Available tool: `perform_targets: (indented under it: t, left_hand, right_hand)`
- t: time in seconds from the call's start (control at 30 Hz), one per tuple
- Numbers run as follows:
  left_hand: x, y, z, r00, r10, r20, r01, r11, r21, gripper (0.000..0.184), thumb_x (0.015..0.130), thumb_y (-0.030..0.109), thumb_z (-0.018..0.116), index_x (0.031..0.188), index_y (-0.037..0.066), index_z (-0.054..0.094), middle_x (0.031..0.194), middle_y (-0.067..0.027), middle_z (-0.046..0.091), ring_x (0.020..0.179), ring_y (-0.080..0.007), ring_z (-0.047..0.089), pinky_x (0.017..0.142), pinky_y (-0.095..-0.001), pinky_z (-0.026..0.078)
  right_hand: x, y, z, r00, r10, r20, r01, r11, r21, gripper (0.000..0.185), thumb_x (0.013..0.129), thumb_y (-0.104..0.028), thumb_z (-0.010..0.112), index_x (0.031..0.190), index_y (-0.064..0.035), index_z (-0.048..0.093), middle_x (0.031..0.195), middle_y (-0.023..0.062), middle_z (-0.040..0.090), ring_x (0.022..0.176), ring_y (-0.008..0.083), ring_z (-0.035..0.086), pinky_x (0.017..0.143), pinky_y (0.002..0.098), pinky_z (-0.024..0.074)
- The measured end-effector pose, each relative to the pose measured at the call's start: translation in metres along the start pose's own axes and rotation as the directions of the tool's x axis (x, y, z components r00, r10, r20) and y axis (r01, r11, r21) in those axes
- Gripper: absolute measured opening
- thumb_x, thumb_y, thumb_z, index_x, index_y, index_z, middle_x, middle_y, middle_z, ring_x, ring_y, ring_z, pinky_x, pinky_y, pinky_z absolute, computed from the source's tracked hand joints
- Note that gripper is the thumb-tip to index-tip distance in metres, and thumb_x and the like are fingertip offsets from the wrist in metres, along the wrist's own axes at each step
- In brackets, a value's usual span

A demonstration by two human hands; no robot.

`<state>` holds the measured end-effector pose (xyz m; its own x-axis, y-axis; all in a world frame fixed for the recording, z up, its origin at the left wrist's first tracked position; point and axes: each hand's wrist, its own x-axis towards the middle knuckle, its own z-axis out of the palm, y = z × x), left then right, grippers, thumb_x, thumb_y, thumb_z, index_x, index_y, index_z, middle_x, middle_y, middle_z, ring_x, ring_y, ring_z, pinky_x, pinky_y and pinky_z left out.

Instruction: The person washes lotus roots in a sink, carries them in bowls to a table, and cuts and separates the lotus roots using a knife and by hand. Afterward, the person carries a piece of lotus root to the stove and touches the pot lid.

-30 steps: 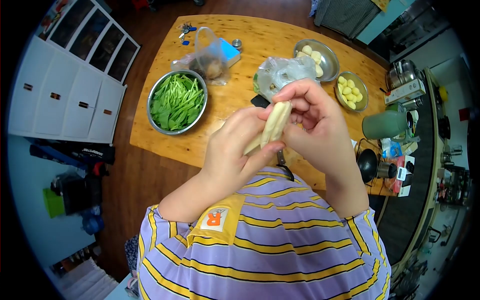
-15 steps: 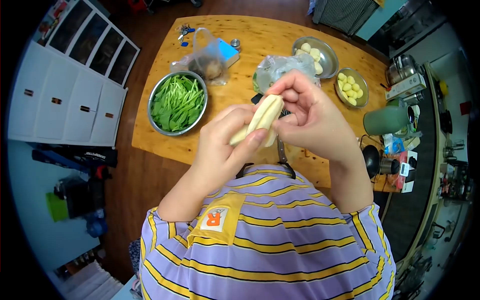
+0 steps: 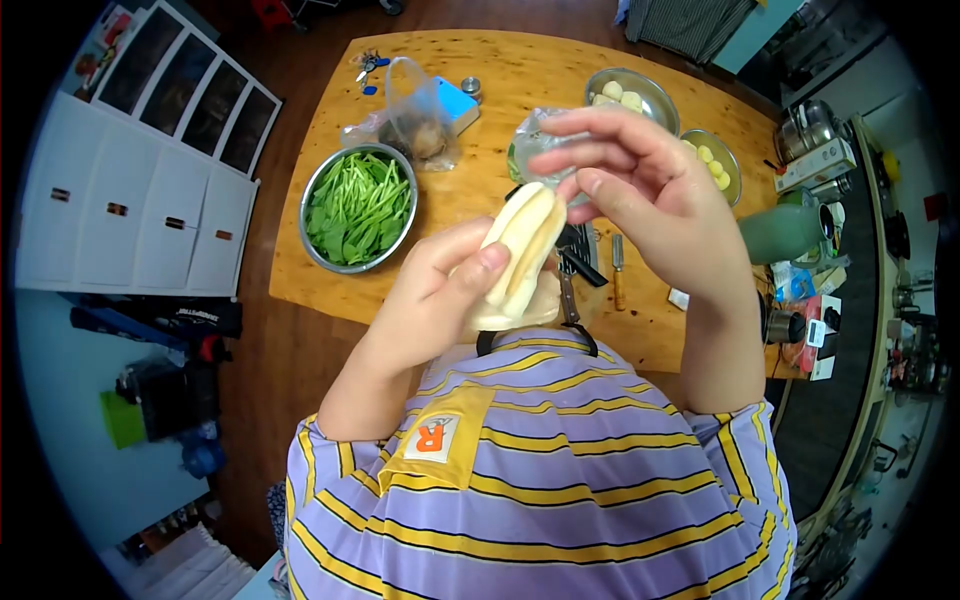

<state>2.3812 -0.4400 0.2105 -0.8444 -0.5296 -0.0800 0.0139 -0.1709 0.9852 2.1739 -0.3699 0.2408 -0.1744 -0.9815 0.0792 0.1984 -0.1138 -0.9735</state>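
Observation:
My left hand [image 3: 437, 285] is closed round a pale cream, banana-like piece of food [image 3: 531, 242], its thumb pressed on the side. The piece is long and grooved, tilted with its top toward my right hand. A pale flap shows at its lower end; I cannot tell its exact kind. My right hand [image 3: 640, 185] is open, fingers spread, beside the top of the piece. Whether a fingertip touches it is unclear. Below, on the table, a dark-handled tool [image 3: 585, 266] and a wooden-handled tool [image 3: 618, 275] lie partly near my hands.
A metal bowl of green leafy stems [image 3: 357, 207] stands left on the wooden table [image 3: 330, 100]. A clear plastic bag [image 3: 425, 125], a blue box [image 3: 456, 100] and keys [image 3: 370, 68] lie behind. Two metal bowls [image 3: 662, 105] with pale pieces and a green jug [image 3: 780, 233] are at right.
My right hand has let go of the piece and opened, moving up and right. My left hand has turned the piece more upright and lowered it slightly, so its groove faces me.

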Motion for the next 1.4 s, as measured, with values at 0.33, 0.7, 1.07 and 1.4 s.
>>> perform_targets:
  t: [0.33, 0.7, 1.07, 1.4]
  left_hand:
    - [0.007, 0.01, -0.016, 0.929, -0.288, 0.234, 0.313, 0.947, -0.076, 0.046, 0.104, 0.034, 0.042, 0.116, -0.006, 0.06, 0.101, -0.0153, 0.07, 0.09, -0.0223, 0.069, 0.081, -0.0321, 0.055]
    - [0.002, 0.012, -0.017, 0.921, -0.319, 0.224, 0.34, 0.939, -0.057, 0.039, 0.103, 0.028, 0.046, 0.115, -0.006, 0.061, 0.102, -0.0144, 0.07, 0.091, -0.0207, 0.07, 0.081, -0.031, 0.055]
    - [0.008, 0.007, -0.019, 0.898, -0.376, 0.228, 0.394, 0.918, -0.037, 0.032, 0.103, 0.025, 0.049, 0.104, -0.003, 0.064, 0.095, -0.01, 0.071, 0.087, -0.0168, 0.069, 0.081, -0.0283, 0.053]
    - [0.013, -0.004, -0.021, 0.894, -0.367, 0.257, 0.345, 0.93, 0.125, 0.028, 0.102, 0.023, 0.052, 0.106, -0.002, 0.065, 0.094, -0.0051, 0.07, 0.085, -0.0105, 0.065, 0.078, -0.0242, 0.051]
  right_hand:
    - [0.023, -0.038, -0.02, 0.85, 0.013, 0.527, 0.353, 0.729, -0.587, 0.031, 0.08, 0.004, 0.072, 0.111, -0.002, 0.07, 0.099, 0.0087, 0.074, 0.095, 0.0205, 0.073, 0.082, 0.0294, 0.0597]
    - [0.026, -0.034, -0.007, 0.808, 0.096, 0.581, 0.375, 0.677, -0.633, 0.026, 0.072, 0.001, 0.072, 0.095, -0.0045, 0.062, 0.087, 0.0053, 0.066, 0.078, 0.0198, 0.067, 0.07, 0.0302, 0.0558]
    - [0.028, -0.038, 0.003, 0.778, 0.259, 0.573, 0.333, 0.604, -0.725, 0.031, 0.068, -0.005, 0.074, 0.092, -0.0054, 0.055, 0.079, 0.0087, 0.061, 0.075, 0.0272, 0.063, 0.064, 0.0347, 0.0513]
    - [0.025, -0.03, 0.013, 0.778, 0.172, 0.604, 0.439, 0.539, -0.719, 0.04, 0.066, -0.01, 0.078, 0.094, -0.0091, 0.05, 0.078, 0.0106, 0.062, 0.071, 0.0325, 0.063, 0.059, 0.0381, 0.0485]
